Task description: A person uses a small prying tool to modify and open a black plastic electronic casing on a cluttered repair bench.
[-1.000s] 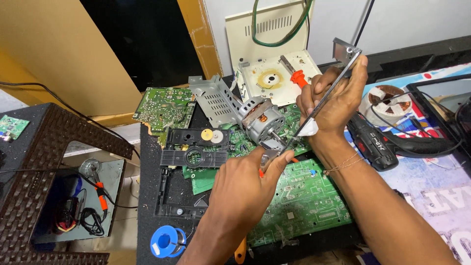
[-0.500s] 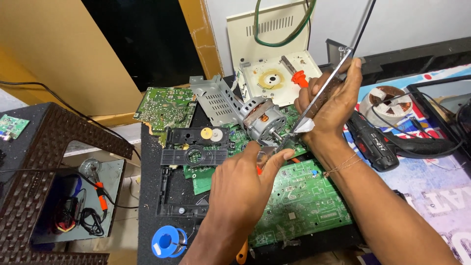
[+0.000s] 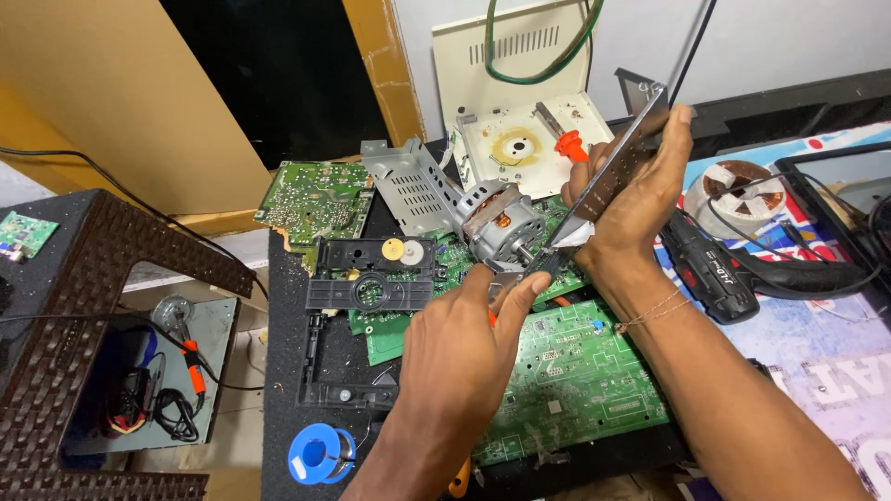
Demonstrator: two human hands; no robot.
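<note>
Gripping metal strip (image 3: 617, 167), both hands

This is an electronics repair workshop, a small and improvised one. The table (image 3: 288, 371) is heaped with bare green circuit boards (image 3: 575, 380) around a small electric motor (image 3: 501, 221), with a perforated metal bracket (image 3: 408, 186) just left of the motor. A blue solder spool (image 3: 316, 453) lies near the table's front edge, and a black power drill (image 3: 733, 269) lies right of the motor.
</note>
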